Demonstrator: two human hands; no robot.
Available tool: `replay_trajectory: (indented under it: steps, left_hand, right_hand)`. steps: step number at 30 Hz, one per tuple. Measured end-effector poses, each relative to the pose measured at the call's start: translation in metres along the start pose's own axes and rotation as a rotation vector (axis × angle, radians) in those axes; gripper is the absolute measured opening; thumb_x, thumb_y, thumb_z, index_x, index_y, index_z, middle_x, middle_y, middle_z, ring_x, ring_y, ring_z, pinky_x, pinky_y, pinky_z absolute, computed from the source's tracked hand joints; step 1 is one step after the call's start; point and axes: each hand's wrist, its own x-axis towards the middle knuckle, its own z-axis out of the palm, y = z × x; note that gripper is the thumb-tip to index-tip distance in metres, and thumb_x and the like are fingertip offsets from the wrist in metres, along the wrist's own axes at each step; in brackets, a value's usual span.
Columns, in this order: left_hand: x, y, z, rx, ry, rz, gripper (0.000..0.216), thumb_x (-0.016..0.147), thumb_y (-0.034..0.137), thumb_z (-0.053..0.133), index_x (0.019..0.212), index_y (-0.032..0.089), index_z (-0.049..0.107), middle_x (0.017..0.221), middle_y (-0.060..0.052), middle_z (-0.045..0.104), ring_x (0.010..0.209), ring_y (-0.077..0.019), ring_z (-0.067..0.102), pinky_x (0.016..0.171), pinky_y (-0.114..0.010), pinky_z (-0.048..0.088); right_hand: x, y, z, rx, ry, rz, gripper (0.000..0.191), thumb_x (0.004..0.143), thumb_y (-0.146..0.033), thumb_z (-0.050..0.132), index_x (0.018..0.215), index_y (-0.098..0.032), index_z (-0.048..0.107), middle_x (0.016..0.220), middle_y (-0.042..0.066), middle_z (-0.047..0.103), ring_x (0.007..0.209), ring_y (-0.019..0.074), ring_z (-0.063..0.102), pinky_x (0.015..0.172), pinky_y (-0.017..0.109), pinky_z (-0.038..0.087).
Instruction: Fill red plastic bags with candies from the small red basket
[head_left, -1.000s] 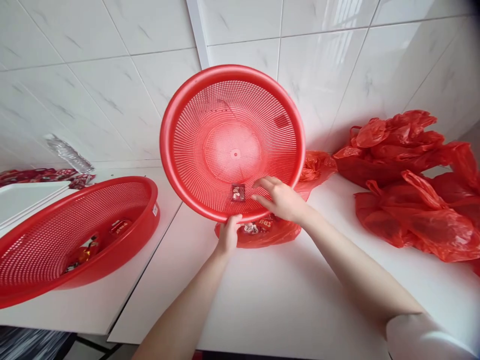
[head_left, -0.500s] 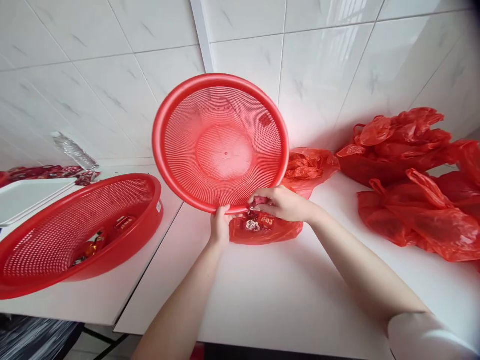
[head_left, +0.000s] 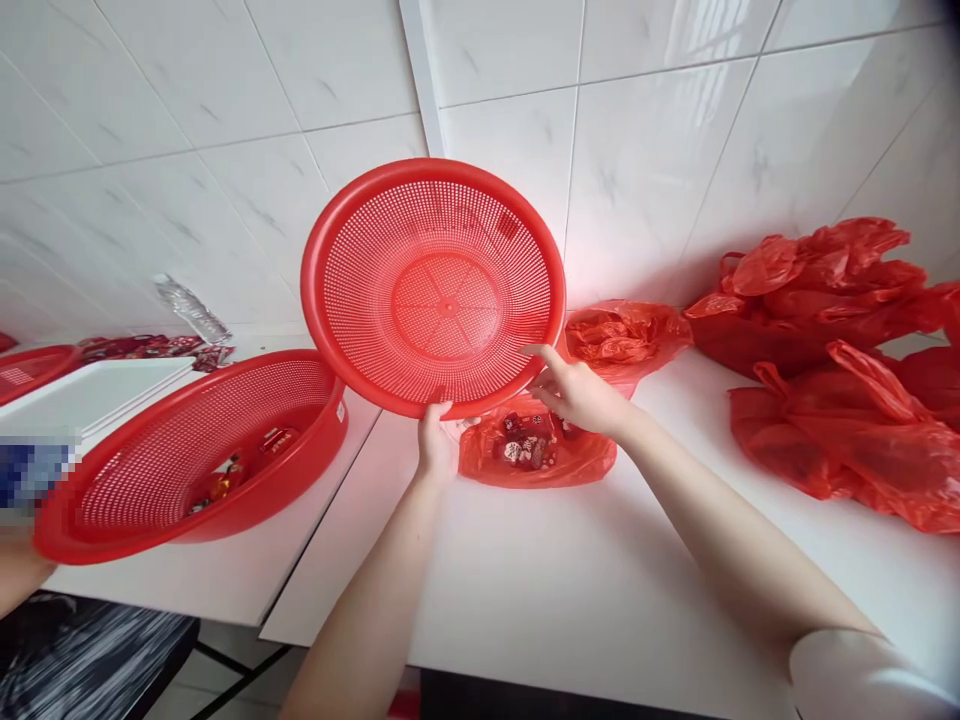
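A red mesh plastic basket (head_left: 450, 300) is tipped up with its mouth toward me and shows a bare inside. My left hand (head_left: 439, 440) is closed on its lower rim, thumb over the edge. My right hand (head_left: 577, 390) is at the lower right rim with its fingers apart, the index reaching over the basket's inner side. Beneath the hands lies an open red plastic bag (head_left: 480, 465) on the white table (head_left: 525, 580). In it are small dark red packets (head_left: 525, 450) with pale printed characters.
On the left, a second red basket (head_left: 300, 470) holds a few small packages; another person's arm (head_left: 22, 570) is at its edge. Behind it are a white tray (head_left: 135, 385) and a clear plastic piece (head_left: 191, 305). Red bags (head_left: 832, 420) lie on the right, against the tiled wall.
My right hand has let go of a small red packet and its fingers have spread. The basket has tilted slightly. A person's arm has appeared at the left basket.
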Motion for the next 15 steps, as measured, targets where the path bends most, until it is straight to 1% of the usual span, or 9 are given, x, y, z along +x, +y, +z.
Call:
replay_trajectory:
  steps: [1,3,6,8,9,10,12,14,15]
  left_hand:
    - [0.0,0.001,0.0,0.005,-0.025,-0.006,0.015,0.064,0.027,0.061,0.072,0.016,0.055,0.073,-0.004,0.062,0.071,-0.0199,0.064,0.058,-0.029,0.051]
    - [-0.001,0.004,0.0,0.034,-0.075,-0.017,0.015,0.065,0.028,0.06,0.073,0.016,0.057,0.069,-0.003,0.061,0.071,-0.0211,0.065,0.061,-0.031,0.052]
    - [-0.003,0.009,0.0,0.131,-0.142,-0.019,0.017,0.066,0.03,0.062,0.073,0.015,0.061,0.063,-0.004,0.062,0.072,-0.024,0.067,0.064,-0.034,0.053]
    - [-0.003,0.012,-0.002,0.226,-0.22,-0.018,0.026,0.069,0.041,0.063,0.073,0.015,0.063,0.067,-0.009,0.065,0.078,-0.028,0.068,0.066,-0.037,0.053]
    - [-0.002,0.014,-0.005,0.284,-0.242,0.016,0.034,0.071,0.049,0.061,0.073,0.015,0.064,0.071,-0.012,0.067,0.082,-0.0298,0.068,0.067,-0.037,0.053]
    - [-0.001,0.018,-0.008,0.359,-0.239,0.089,0.04,0.072,0.056,0.058,0.075,0.016,0.065,0.076,-0.013,0.069,0.087,-0.031,0.067,0.069,-0.038,0.052]
    - [0.003,0.029,-0.018,0.588,-0.148,0.355,0.045,0.072,0.061,0.057,0.085,0.019,0.067,0.092,-0.013,0.071,0.098,-0.0313,0.064,0.08,-0.039,0.05]
    - [0.006,0.046,-0.03,0.925,0.028,0.678,0.039,0.074,0.052,0.063,0.097,0.021,0.067,0.106,-0.011,0.069,0.111,-0.0308,0.057,0.098,-0.042,0.04]
    - [0.007,0.055,-0.036,1.104,0.124,0.799,0.037,0.076,0.047,0.063,0.101,0.021,0.067,0.11,-0.012,0.068,0.115,-0.0317,0.054,0.105,-0.045,0.033]
  right_hand:
    - [0.0,0.002,0.0,-0.036,0.026,0.021,0.056,0.087,-0.016,0.052,0.139,-0.024,0.033,0.084,0.003,0.071,0.077,0.0203,0.068,0.068,0.03,0.051]
    - [0.002,0.007,0.001,-0.102,0.076,0.054,0.055,0.084,-0.017,0.058,0.135,-0.025,0.039,0.084,0.003,0.07,0.078,0.0216,0.068,0.07,0.031,0.051]
    - [0.004,0.009,0.001,-0.099,0.173,0.037,0.039,0.079,-0.021,0.063,0.117,-0.022,0.052,0.088,0.004,0.069,0.077,0.0219,0.066,0.073,0.032,0.051]
    - [0.005,0.006,-0.002,-0.075,0.28,0.003,0.029,0.079,-0.025,0.064,0.105,-0.022,0.054,0.092,0.005,0.068,0.078,0.0218,0.065,0.074,0.032,0.05]
    - [0.005,0.003,-0.005,-0.07,0.345,-0.006,0.025,0.078,-0.026,0.064,0.101,-0.022,0.055,0.093,0.005,0.068,0.079,0.0214,0.065,0.074,0.032,0.05]
    - [0.004,-0.001,-0.009,-0.064,0.403,-0.004,0.022,0.078,-0.026,0.064,0.097,-0.022,0.055,0.092,0.005,0.068,0.078,0.0206,0.064,0.074,0.031,0.05]
    - [0.001,-0.006,-0.02,-0.035,0.495,0.031,0.02,0.076,-0.026,0.065,0.093,-0.023,0.054,0.087,0.002,0.067,0.073,0.0179,0.062,0.072,0.029,0.05]
    - [-0.002,-0.009,-0.034,0.002,0.562,0.077,0.023,0.072,-0.027,0.067,0.09,-0.023,0.053,0.082,0.0,0.065,0.069,0.0156,0.06,0.069,0.027,0.049]
    - [-0.004,-0.008,-0.042,0.018,0.593,0.093,0.025,0.07,-0.026,0.068,0.089,-0.023,0.053,0.081,-0.001,0.065,0.067,0.0149,0.059,0.068,0.026,0.048]
